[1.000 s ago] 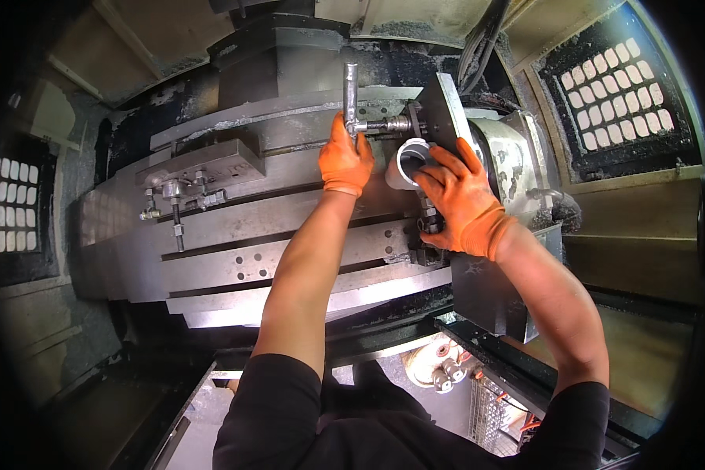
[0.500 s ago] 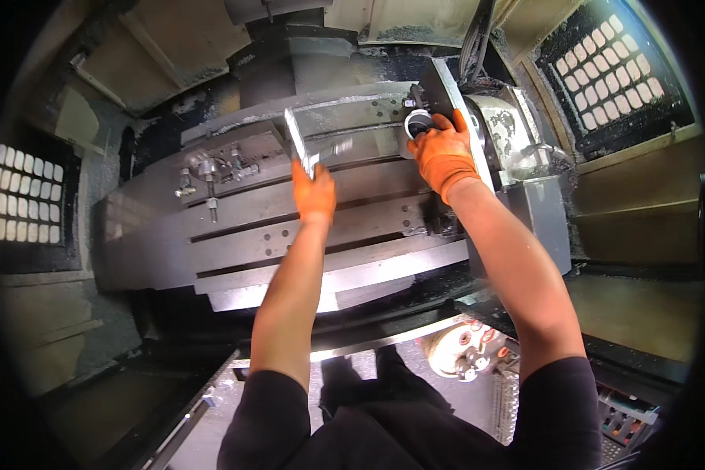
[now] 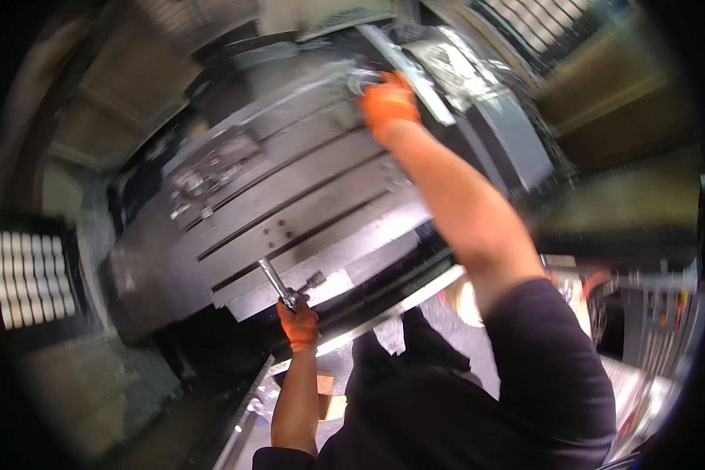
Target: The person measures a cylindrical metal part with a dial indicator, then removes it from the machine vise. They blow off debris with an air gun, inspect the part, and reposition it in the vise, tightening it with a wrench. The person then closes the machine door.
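My left hand [image 3: 298, 325], in an orange glove, is closed round a shiny socket wrench [image 3: 274, 282] by the table's front edge. A short dark socket [image 3: 315, 279] sticks out sideways from its head. Stretched far forward, my gloved right hand [image 3: 389, 102] has its fingers curled at a round, light-rimmed part [image 3: 360, 81], beside an upright metal plate [image 3: 407, 66]. Motion blur hides how firmly those fingers grip it. Between my hands lies the slotted machine table [image 3: 290, 200].
Several metal fittings [image 3: 204, 180] lie on a block at the table's left. Behind the plate stands a pale machine housing [image 3: 450, 66]. Barred light panels [image 3: 35, 278] are set in the enclosure walls. At right, past the enclosure's front edge, is a tool rack [image 3: 662, 309].
My left hand has drawn back from mid-table to the front edge with the socket wrench. The right hand stays at the round part. The view has tilted and shifted.
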The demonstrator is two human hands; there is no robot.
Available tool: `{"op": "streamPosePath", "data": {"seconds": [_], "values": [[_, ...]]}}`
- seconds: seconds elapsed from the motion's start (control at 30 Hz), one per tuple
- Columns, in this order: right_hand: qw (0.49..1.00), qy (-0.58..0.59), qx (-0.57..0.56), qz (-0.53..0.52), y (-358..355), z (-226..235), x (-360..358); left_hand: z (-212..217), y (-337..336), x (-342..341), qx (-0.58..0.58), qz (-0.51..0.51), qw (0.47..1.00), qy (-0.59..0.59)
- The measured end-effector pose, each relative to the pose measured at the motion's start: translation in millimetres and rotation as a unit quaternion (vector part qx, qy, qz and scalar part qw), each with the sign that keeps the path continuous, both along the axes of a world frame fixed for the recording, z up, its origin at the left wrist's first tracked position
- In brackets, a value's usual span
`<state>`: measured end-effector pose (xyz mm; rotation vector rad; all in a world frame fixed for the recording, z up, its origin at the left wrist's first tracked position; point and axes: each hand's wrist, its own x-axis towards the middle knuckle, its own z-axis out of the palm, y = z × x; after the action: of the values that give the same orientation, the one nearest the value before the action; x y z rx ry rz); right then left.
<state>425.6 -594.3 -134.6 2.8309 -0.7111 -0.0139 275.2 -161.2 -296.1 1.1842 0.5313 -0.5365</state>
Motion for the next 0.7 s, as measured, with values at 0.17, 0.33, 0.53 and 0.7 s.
{"op": "streamPosePath", "data": {"seconds": [0.17, 0.33, 0.53, 0.7], "values": [[0.965, -0.248, 0.045, 0.077, 99.7, -14.9, -116.0, 12.1, -35.7, -11.0, 0.069, -0.194, 0.972, -0.115], [0.792, -0.088, 0.602, -0.055, 196.6, -128.5, -387.7, -14.7, -54.6, -77.3, 0.027, -0.375, 0.923, -0.083], [0.591, -0.216, 0.683, -0.371, 220.8, -163.7, -566.5, -20.7, -107.6, -226.5, 0.024, -0.561, 0.827, -0.036], [0.266, -0.331, 0.739, -0.523, 194.9, -222.6, -666.9, -47.1, -166.4, -326.3, 0.124, -0.678, 0.724, 0.016]]}}
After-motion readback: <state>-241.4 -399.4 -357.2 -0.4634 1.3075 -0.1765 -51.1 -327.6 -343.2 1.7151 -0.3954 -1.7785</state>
